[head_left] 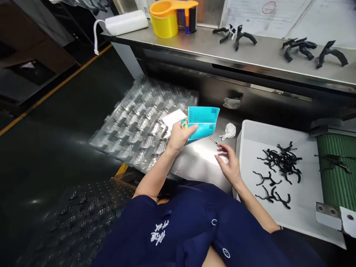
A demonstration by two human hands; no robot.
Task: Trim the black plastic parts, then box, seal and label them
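Note:
My left hand [179,136] is closed around the lower left of a blue printed label sheet [204,115], its thumb pressed on the front. A white paper [175,120] and a small yellow-and-blue piece [184,124] show beside that thumb. My right hand [229,165] is just to the right, over the metal bench [194,159]. At its curled fingers is a thin metal tool [214,141], which points up-left toward the label sheet; its exact kind is unclear. A crumpled white glove or tissue [229,131] lies behind my right hand.
A clear moulded tray stack [133,133] stands to the left. On the right, a white bin [250,222] holds several black branched plastic parts [282,161], beside a green conveyor belt [338,178]. A shelf [200,40] behind carries a yellow tape roll [165,26] and more black parts.

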